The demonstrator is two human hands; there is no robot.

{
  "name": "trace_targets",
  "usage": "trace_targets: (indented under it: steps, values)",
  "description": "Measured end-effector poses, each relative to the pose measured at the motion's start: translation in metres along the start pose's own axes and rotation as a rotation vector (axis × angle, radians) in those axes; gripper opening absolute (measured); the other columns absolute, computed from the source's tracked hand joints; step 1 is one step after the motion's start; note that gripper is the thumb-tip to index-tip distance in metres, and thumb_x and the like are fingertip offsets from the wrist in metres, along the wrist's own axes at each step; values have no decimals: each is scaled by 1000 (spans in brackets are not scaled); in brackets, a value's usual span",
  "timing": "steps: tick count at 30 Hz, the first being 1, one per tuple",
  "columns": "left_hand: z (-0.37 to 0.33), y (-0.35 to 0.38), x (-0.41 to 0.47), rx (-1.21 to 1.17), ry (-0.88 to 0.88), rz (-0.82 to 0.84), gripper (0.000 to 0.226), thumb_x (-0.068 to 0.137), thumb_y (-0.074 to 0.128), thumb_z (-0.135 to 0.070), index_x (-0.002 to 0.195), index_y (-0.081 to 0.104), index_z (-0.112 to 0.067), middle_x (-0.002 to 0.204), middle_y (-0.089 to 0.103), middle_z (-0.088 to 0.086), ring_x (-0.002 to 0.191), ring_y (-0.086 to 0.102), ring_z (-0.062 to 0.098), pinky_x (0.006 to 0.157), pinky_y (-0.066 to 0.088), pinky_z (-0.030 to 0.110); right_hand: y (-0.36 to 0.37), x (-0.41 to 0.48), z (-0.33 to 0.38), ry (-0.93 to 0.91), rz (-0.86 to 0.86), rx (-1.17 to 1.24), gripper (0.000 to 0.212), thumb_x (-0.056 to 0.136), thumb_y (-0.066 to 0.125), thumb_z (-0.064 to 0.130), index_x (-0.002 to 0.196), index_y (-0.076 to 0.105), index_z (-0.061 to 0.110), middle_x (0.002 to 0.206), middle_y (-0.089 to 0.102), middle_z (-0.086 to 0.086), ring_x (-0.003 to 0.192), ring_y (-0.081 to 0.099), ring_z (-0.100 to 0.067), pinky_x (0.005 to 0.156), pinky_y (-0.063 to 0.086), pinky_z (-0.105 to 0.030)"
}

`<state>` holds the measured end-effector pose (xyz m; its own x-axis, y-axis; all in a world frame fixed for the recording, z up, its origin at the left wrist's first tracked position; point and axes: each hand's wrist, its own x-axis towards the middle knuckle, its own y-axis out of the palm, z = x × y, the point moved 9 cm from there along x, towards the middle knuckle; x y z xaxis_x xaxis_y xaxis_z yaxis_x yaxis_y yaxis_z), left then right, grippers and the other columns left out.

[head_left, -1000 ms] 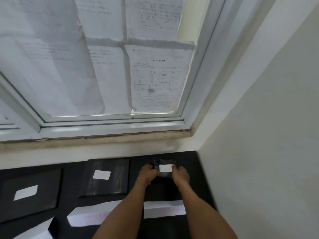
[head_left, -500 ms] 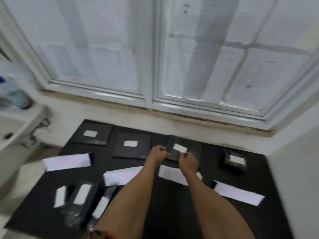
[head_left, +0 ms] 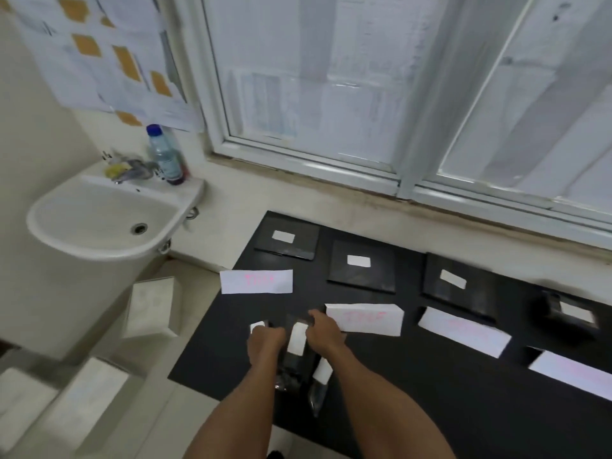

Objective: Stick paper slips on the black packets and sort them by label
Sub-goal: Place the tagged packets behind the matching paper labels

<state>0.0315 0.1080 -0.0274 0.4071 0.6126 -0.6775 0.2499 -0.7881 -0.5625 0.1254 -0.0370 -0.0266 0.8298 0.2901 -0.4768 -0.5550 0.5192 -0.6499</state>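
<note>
Packet (head_left: 290,367) between left hand (head_left: 265,341) and right hand (head_left: 326,332), both at its edges, grip unclear.

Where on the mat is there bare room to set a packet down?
Bare: near-right mat, between the right forearm, third label and fourth label. Crowded: near-left, where the left hand and right hand are on loose packets.

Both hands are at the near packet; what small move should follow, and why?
Probably lift the black packet off the mat: the left hand and right hand flank it, its paper slip is already on, and the far-row packets lie sorted.
</note>
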Motion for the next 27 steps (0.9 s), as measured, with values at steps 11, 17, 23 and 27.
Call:
trace_targets:
  steps: [11,17,23,27]
  values:
    - [48,25,1,-262,-260,332,35,87,60,-24,113,56,-1,98,61,17,97,62,34,93,53,45,10,-16,-13,122,-106,4,25,91,54,30,101,62,9,107,66,-9,100,60,-25,83,46,-31]
    - [15,26,10,-302,-153,381,45,70,77,-11,109,62,5,102,69,22,92,68,34,87,57,48,-13,-31,-34,258,-221,180,41,74,69,54,76,57,14,79,63,-2,80,61,-19,66,45,-29]
    - [-41,21,-2,-134,44,451,58,62,86,-2,114,62,3,112,67,20,101,64,34,87,55,43,-38,-35,-27,278,-309,264,42,89,54,49,62,57,17,72,61,-1,77,57,-21,69,40,-30]
    - [-63,13,-6,-221,118,374,60,55,91,-7,107,62,4,106,68,20,94,65,35,79,58,42,-57,-37,-32,344,-437,442,39,93,50,45,86,68,10,86,62,-3,83,53,-21,75,38,-28]
